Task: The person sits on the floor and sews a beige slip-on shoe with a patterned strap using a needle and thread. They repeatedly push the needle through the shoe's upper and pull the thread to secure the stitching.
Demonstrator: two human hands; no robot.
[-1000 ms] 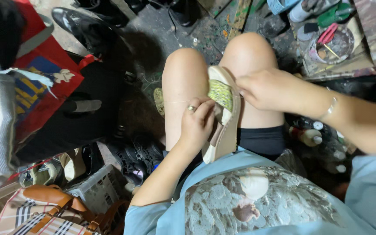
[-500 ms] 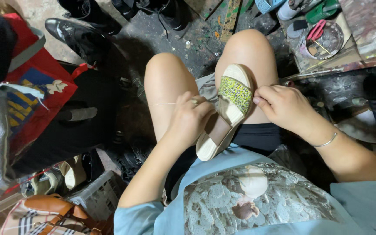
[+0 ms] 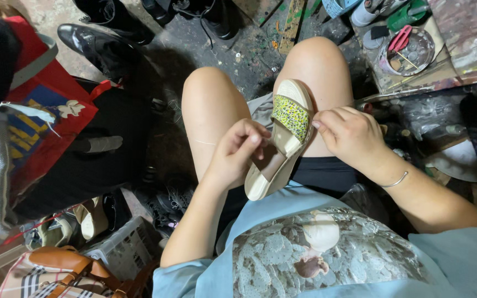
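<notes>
Cream foam-looking sandal with a sparkly yellow-green band across the front, lying sole-down across the person's lap between the bare knees. Left hand is curled around the heel-side edge, right hand pinches the band's outer edge with its fingertips (bracelet on that wrist). Looks light and a bit bendy, so I'd guess the thick sole rim is the safest grip; the glittery strap seems rough and snaggable. Round tin with red scissors sits up right.

Cream sandal with yellow-green speckled strap; red bag; black shoe.
</notes>
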